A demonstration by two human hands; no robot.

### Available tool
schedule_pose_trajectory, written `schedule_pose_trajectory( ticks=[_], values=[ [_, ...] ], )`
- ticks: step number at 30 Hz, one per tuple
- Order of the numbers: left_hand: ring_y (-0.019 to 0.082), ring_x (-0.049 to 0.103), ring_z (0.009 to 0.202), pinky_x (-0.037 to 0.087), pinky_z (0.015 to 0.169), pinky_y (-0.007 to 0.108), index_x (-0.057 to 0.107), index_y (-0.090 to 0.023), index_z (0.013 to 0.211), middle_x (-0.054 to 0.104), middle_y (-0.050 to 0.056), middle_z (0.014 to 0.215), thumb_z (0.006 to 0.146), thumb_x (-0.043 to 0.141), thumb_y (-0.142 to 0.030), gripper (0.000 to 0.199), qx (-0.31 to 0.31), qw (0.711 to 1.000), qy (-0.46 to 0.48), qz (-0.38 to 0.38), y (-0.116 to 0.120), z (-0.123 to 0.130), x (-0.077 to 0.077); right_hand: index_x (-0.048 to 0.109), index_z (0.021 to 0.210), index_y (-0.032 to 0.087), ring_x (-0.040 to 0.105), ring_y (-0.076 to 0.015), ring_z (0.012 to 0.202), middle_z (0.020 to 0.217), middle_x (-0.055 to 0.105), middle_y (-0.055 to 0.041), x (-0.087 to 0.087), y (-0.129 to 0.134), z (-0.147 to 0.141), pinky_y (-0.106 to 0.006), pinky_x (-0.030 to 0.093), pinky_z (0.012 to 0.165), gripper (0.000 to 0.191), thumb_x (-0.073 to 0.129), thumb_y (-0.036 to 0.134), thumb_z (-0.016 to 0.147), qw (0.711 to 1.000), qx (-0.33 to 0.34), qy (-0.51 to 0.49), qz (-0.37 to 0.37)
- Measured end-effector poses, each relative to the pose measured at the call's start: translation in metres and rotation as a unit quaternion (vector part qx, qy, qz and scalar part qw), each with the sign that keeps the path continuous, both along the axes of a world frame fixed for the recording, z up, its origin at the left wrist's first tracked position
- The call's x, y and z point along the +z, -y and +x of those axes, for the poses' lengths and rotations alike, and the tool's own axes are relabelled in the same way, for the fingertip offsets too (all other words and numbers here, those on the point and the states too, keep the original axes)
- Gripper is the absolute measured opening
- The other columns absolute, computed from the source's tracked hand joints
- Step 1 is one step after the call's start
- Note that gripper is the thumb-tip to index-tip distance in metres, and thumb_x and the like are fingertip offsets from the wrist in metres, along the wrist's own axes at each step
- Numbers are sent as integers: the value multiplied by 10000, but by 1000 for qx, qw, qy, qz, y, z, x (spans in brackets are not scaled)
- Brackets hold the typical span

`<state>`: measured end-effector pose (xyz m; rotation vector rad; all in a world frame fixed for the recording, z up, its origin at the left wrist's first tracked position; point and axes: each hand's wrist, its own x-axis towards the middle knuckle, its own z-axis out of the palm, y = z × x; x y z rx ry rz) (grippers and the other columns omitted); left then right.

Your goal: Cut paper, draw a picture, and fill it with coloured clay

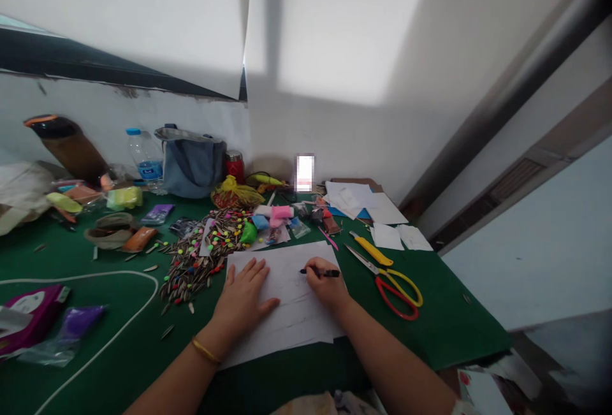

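Left hand [245,292] spread flat here on the paper [287,319], which lies under both hands: light, floppy, easily creased I'd say, best steadied palm-down. Over right, the right hand [329,289] pinches a black pen [331,273], likely light, stiff, best gripped near the tip.

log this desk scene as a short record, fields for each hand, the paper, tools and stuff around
left hand: palm down on white paper
right hand: gripping a black pen over the paper
paper marks: faint lines, unreadable
right of paper: red-and-yellow-handled scissors, yellow cutter
left of paper: heap of seed-like pieces mixed with coloured beads
along wall: blue bag, blue-capped bottle
surface: green tabletop
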<state>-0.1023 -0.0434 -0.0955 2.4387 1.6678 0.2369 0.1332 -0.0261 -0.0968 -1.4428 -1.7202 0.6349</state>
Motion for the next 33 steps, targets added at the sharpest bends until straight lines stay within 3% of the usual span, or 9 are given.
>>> schedule_pose_trajectory(
  ticks=[33],
  values=[
    [322,244,1444,20,1162,592,460,-233,1407,393,103,1521,810,594,-530,680,5,1000,4,6,1,1,-1,647,714,214,567,-149,644,670,625,4,-2,6,1,-239,413,605,167,491,194,771,1000,9,20,-1]
  ],
)
